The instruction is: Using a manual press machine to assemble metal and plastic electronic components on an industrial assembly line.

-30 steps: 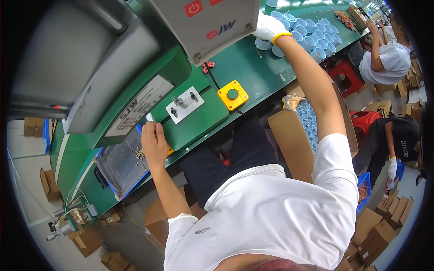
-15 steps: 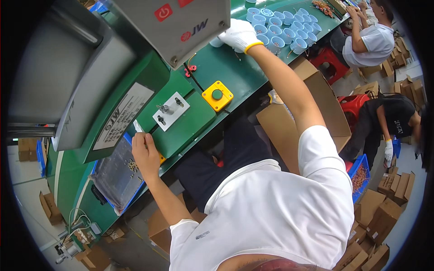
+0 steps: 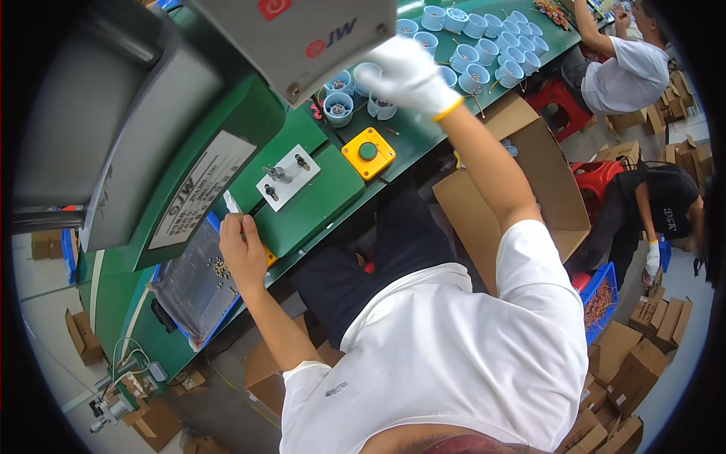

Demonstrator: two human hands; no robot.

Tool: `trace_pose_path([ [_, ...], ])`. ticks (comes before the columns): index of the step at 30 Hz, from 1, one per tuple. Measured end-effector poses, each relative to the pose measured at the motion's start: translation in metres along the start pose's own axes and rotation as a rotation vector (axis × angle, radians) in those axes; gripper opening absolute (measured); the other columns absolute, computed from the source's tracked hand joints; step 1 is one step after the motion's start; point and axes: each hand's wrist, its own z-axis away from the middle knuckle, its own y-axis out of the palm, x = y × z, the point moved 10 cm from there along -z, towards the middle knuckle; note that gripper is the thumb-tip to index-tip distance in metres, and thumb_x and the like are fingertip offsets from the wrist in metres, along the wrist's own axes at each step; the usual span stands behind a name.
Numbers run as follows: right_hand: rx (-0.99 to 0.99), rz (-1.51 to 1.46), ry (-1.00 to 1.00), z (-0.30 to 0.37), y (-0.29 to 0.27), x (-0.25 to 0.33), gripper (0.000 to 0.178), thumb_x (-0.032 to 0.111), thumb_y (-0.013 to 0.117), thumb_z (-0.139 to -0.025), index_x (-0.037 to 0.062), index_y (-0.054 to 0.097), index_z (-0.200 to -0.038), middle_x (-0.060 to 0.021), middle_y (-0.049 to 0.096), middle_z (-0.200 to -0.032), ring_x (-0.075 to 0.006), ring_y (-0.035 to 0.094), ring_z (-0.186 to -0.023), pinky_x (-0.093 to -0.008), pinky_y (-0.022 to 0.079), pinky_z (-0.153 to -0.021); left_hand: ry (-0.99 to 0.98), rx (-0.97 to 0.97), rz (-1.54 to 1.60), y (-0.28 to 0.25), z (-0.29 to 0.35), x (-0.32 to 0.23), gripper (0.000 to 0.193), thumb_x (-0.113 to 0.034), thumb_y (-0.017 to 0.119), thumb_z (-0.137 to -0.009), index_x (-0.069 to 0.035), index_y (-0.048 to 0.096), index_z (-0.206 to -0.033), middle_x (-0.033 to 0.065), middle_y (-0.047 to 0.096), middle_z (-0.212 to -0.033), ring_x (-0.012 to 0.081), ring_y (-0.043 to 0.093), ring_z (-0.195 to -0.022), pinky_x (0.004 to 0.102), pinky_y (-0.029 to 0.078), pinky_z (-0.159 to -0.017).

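My right hand [image 3: 412, 79], in a white knit glove with a yellow cuff, is over the bench among light-blue cups. Its fingers reach left, apart but blurred by motion, beside a small group of cups. One such cup [image 3: 338, 119] holds small parts and stands nearest the press; another cup [image 3: 382, 112] is just below my glove. My bare left hand [image 3: 242, 246] rests at the bench edge, between the press base and a blue-rimmed tray [image 3: 189, 284]. Its fingers are curled together; what they hold, if anything, is hidden. A white piece [image 3: 231, 203] lies just beyond the fingertips.
A green press [image 3: 219, 166] with a grey head [image 3: 333, 38] overhangs the left side. On its base sit a metal fixture plate [image 3: 288, 178] and a yellow box with a green button [image 3: 368, 153]. An open carton [image 3: 484, 219] is beneath my right arm. Co-workers sit to the right.
My right hand has moved slightly nearer me. Blue cups now stand beside the press, where bare bench and a red part showed before. My left hand has stayed in place.
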Motion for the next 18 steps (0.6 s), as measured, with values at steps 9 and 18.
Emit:
trace_pose_path([
  [9, 0.256, 0.341, 0.499, 0.085, -0.032, -0.171, 0.075, 0.067, 0.06, -0.101, 0.0155, 0.064, -0.155, -0.0141, 0.067, -0.154, -0.0376, 0.065, -0.136, -0.0466, 0.047, -0.121, 0.018, 0.013, -0.004, 0.003, -0.005, -0.003, 0.031, -0.021, 0.062, -0.114, 0.003, 0.055, -0.096, 0.0141, 0.054, -0.086, 0.0284, 0.053, -0.081, 0.0379, 0.047, -0.08],
  [18, 0.381, 0.124, 0.323, 0.055, 0.019, -0.095, 0.057, 0.063, 0.065, -0.1, 0.0221, 0.078, -0.137, -0.0138, 0.073, -0.141, -0.0366, 0.071, -0.126, -0.0461, 0.055, -0.111, 0.019, 0.007, -0.016, 0.002, -0.003, -0.004, 0.03, -0.019, 0.061, -0.114, 0.003, 0.054, -0.095, 0.0141, 0.054, -0.087, 0.0287, 0.053, -0.081, 0.038, 0.047, -0.08],
])
